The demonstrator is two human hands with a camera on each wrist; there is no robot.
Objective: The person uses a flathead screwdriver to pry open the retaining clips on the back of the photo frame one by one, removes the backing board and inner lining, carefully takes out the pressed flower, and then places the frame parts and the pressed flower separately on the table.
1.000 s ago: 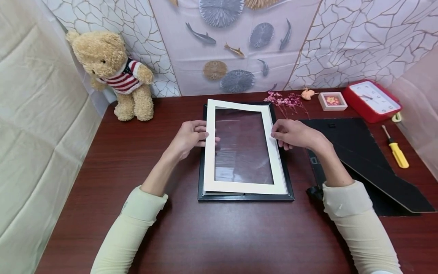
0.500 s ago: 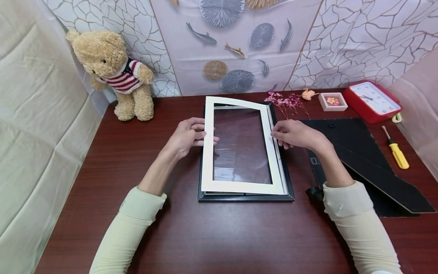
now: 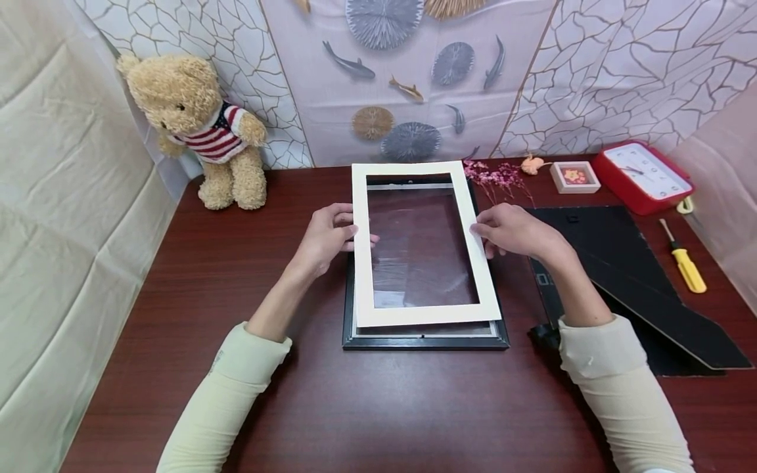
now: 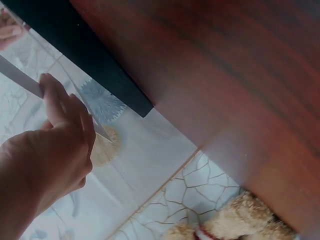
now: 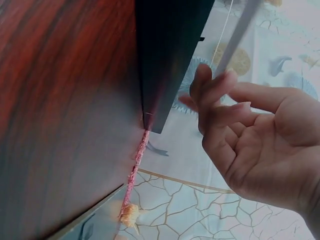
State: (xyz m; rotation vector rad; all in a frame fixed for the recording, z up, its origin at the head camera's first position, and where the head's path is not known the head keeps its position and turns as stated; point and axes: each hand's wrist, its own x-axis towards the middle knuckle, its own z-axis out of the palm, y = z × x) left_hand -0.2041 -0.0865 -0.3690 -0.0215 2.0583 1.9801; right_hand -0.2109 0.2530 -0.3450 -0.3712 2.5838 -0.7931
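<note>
A white picture mat (image 3: pixel 428 316) with a rectangular window is held above the black picture frame (image 3: pixel 426 343) lying on the table. My left hand (image 3: pixel 325 236) pinches the mat's left strip, thumb on top, with some fingers underneath showing through the window. At the right strip, my right hand (image 3: pixel 511 230) pinches the edge between thumb and fingers. Through the window I see a glossy, clear pane (image 3: pixel 414 263) with reflections; whether it is glass or plastic I cannot tell. Both wrist views show the mat edge-on, apart from the frame.
To the right lies a black backing board (image 3: pixel 615 243) with its stand flap (image 3: pixel 668 309). A yellow screwdriver (image 3: pixel 688 269), red clock (image 3: pixel 644 172), small white box (image 3: pixel 575 177) and pink dried flowers (image 3: pixel 497 177) are along the back right. A teddy bear (image 3: pixel 225 138) leans at the back left.
The mat has shifted away from me and straightened. Its near edge now sits farther from the frame's front rail, showing more of the frame's inside. Both hands keep their hold.
</note>
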